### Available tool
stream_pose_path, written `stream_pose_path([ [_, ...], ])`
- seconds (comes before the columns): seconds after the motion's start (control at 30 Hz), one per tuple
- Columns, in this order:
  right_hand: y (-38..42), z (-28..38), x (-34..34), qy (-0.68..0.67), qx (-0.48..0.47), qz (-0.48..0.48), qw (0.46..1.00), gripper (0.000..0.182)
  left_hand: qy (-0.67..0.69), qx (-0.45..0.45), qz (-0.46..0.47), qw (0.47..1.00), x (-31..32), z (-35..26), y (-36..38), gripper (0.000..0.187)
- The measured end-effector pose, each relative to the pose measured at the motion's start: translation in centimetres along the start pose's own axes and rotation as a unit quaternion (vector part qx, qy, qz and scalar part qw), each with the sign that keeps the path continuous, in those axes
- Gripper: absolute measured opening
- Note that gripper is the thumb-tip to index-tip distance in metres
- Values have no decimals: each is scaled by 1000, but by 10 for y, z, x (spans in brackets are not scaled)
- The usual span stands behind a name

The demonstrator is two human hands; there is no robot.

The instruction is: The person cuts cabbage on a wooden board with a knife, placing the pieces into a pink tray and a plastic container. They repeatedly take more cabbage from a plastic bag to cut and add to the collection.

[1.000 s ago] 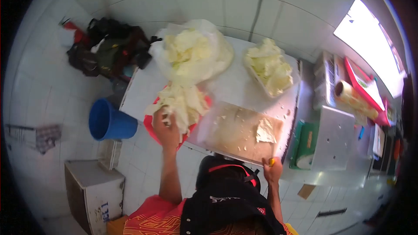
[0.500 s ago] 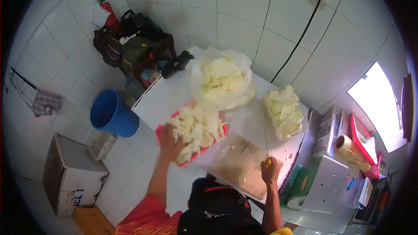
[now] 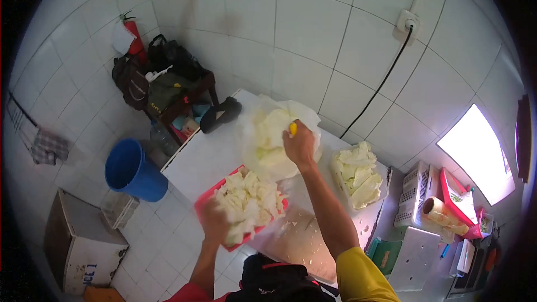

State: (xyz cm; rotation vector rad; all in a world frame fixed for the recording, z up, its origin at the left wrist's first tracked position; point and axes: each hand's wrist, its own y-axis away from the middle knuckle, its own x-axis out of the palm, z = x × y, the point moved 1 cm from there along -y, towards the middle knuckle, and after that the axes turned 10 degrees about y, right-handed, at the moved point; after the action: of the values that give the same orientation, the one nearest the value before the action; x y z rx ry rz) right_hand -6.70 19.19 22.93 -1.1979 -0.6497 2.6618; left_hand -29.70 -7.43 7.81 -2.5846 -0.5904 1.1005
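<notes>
My right hand (image 3: 300, 144) is wrapped round the yellow handle of a knife (image 3: 293, 128), over a translucent plastic bag (image 3: 251, 148) of pale cabbage leaves (image 3: 274, 126). The knife's blade is not visible against the leaves. At the left end of a pink-red basket (image 3: 203, 201), my left hand (image 3: 215, 221) is smeared by motion, its fingers blurred against a heap of cut cabbage (image 3: 249, 196). Below my right forearm lies a brown cutting board (image 3: 291, 237) scattered with small cabbage scraps.
A clear container of cabbage leaves (image 3: 358, 176) stands at the table's right. A blue bin (image 3: 134, 170) is on the floor to the left. White crates (image 3: 413, 193) and a green scale (image 3: 386, 254) line the right side. Bags (image 3: 173, 86) sit on a stool behind.
My right hand has moved from the cutting board up and left to the bag, carrying the knife. My left hand remains at the basket's left end. The camera view has shifted.
</notes>
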Motion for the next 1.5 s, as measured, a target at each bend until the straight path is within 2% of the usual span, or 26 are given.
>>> stream_pose_path([
  [0.03, -5, -5, 15, 24, -4, 21, 999, 20, 7, -26, -1, 1000, 6, 15, 6, 48],
  [0.1, -12, -19, 35, 78, 1, 62, 995, 20, 21, -16, 4, 1000, 2, 12, 6, 51],
  [0.2, 6, -11, 14, 73, -13, 71, 995, 22, -6, 9, 13, 1000, 7, 23, 8, 53],
  [0.23, 21, -16, 14, 83, -58, -19, 995, 21, -17, 1, 31, 999, 5, 20, 5, 52],
  [0.27, 30, -7, -12, 78, -63, -22, 995, 22, -30, -6, 48, 998, 3, 18, 1, 51],
  [0.33, 52, -1, -57, 58, -30, -34, 997, 22, -28, 15, 56, 998, -1, 23, -3, 48],
  [0.43, 90, -33, -104, 15, 96, -69, 993, 19, 46, -4, 60, 997, -12, 36, -7, 44],
  [0.47, 99, -53, -117, 24, 117, -113, 986, 15, 82, -19, 61, 995, -16, 38, -11, 42],
  [0.5, 109, -78, -130, 30, 173, -114, 978, 11, 89, -65, 85, 990, -22, 34, -16, 40],
  [0.53, 120, -117, -135, 64, 193, -135, 970, 13, 64, -44, 64, 995, -26, 31, -20, 39],
  [0.57, 126, -146, -149, 122, 230, -101, 960, 21, 41, -23, 40, 998, -28, 27, -24, 39],
  [0.63, 137, -211, -160, 218, 268, -121, 931, 26, -21, 33, -31, 999, -29, 7, -34, 34],
  [0.73, 150, -298, -170, 257, 261, -76, 927, 39, 72, 92, -46, 992, -16, -39, -53, 30],
  [0.83, 154, -337, -166, 273, 157, -44, 948, 42, 192, 144, 34, 970, 25, -98, -59, 22],
  [0.9, 148, -341, -168, 244, 206, -1, 948, 43, 281, 164, 82, 942, 57, -138, -59, 20],
  [0.97, 142, -347, -170, 251, 250, 41, 934, 42, 344, 140, 150, 916, 97, -166, -51, 18],
  [1.03, 135, -337, -183, 233, 265, 20, 935, 42, 396, 154, 188, 885, 143, -191, -52, 17],
  [1.1, 130, -331, -192, 199, 279, -9, 939, 38, 391, 112, 260, 876, 185, -213, -59, 18],
  [1.17, 127, -322, -203, 56, 297, -43, 952, 38, 406, 82, 302, 859, 231, -229, -67, 26],
  [1.23, 126, -304, -219, -36, 292, -73, 953, 37, 383, 85, 304, 868, 270, -249, -77, 33],
  [1.33, 133, -290, -234, -104, 263, -106, 953, 36, 307, 174, 221, 909, 323, -275, -93, 38],
  [1.43, 155, -292, -236, -185, 244, -127, 943, 33, 103, 75, 348, 929, 353, -302, -103, 37],
  [1.5, 176, -288, -231, -233, 232, -146, 933, 31, 19, 99, 398, 912, 368, -306, -99, 33],
])
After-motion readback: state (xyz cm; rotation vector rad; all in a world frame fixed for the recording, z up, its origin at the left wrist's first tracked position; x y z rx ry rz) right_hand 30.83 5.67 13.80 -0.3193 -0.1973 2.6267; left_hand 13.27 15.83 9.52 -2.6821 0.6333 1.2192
